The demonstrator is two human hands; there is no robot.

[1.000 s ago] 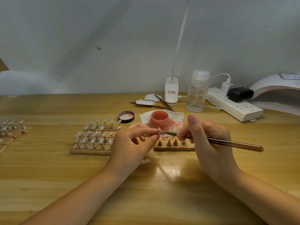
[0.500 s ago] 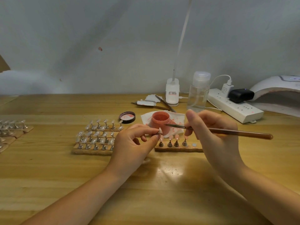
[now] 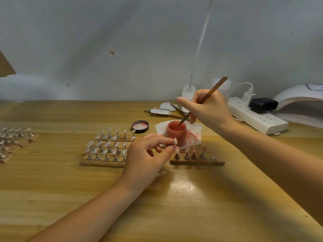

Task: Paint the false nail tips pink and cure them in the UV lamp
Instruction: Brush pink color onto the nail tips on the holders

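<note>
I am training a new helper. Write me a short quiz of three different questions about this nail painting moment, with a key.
1. True or false: the brush tip is inside the open pink jar.
2. What does the left hand pinch? A) the jar lid B) a nail tip on its stand C) tweezers
3. Fill in: the strip in front of the jar carries ___ stands.

Key: 1 true; 2 B, the nail tip; 3 four. The right hand holds the brush.

Legible text: none | charger plug point(image 3: 248, 98): label print too small to read | power strip point(image 3: 258, 117): unmarked
</note>
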